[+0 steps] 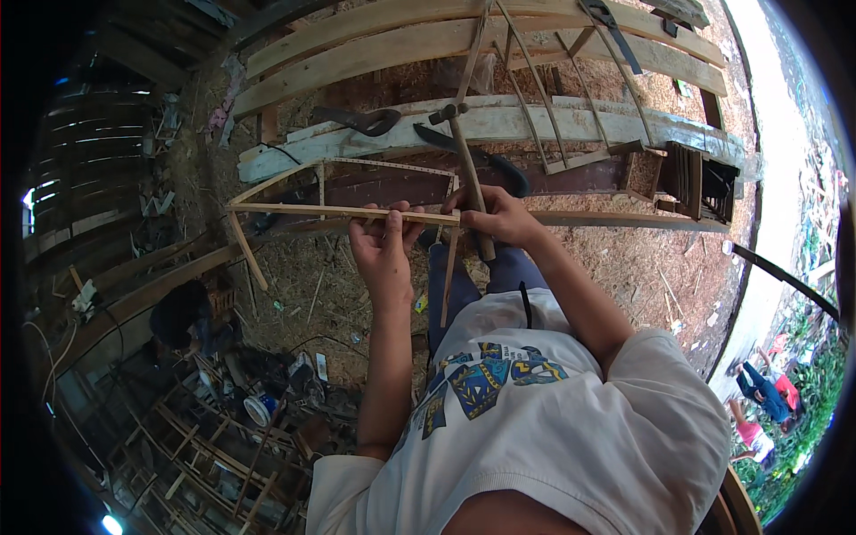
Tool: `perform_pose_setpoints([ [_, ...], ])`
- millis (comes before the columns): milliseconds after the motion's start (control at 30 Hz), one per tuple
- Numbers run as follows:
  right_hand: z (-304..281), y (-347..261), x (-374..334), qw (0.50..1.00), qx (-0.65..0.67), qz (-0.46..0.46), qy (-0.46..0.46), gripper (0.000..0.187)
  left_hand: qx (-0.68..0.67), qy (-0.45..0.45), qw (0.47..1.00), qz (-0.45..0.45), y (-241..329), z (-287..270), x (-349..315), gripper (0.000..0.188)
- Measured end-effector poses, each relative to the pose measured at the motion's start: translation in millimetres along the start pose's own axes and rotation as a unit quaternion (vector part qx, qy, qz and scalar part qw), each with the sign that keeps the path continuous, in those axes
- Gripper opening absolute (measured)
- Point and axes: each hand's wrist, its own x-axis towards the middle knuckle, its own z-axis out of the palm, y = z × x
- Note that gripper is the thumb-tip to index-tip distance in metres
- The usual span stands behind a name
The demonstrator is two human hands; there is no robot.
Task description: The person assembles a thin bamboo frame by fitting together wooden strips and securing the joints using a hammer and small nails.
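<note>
My left hand (385, 251) is closed around a thin wooden strip (303, 209), thumb on its near side. The strip is one side of a light frame of joined slats, with a far slat (392, 168) dotted by small holes and legs hanging down. At the frame's right end my right hand (501, 217) has its fingers wrapped round the handle of a hammer (469, 160), the head pointing away from me. Its fingertips are close to the corner of the frame; whether they also pinch it I cannot tell. Behind the hammer lies a machete (437, 138) with a dark handle.
A handsaw (357, 120) rests on the pale plank (624, 125) of the bench. Another slat frame (562, 98) leans at the far right, beside stacked dark wooden frames (700, 183). Wood shavings cover the floor (615, 276). Scrap and sticks (214, 455) pile up at lower left.
</note>
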Motion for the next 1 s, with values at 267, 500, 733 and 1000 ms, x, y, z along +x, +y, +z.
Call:
perform_pose_setpoints([
  [267, 2.2, -8.0, -6.6, 0.999, 0.022, 0.019, -0.032, 0.034, 0.000, 0.003, 1.000, 0.017, -7.0, -7.4, -6.2, 0.032],
  [500, 2.1, -10.6, -7.1, 0.997, 0.049, 0.000, -0.052, 0.030, 0.015, 0.008, 1.000, 0.012, -6.4, -6.2, -5.3, 0.033],
  [733, -7.9, -2.8, -16.0, 0.995, 0.093, -0.028, -0.022, 0.024, 0.011, 0.002, 1.000, 0.020, -9.4, -12.0, -10.2, 0.032],
  [1000, 6.7, -13.4, -35.0, 0.972, 0.199, 0.092, 0.084, 0.017, -0.006, -0.002, 1.000, 0.014, -15.0, -14.6, -16.3, 0.030],
])
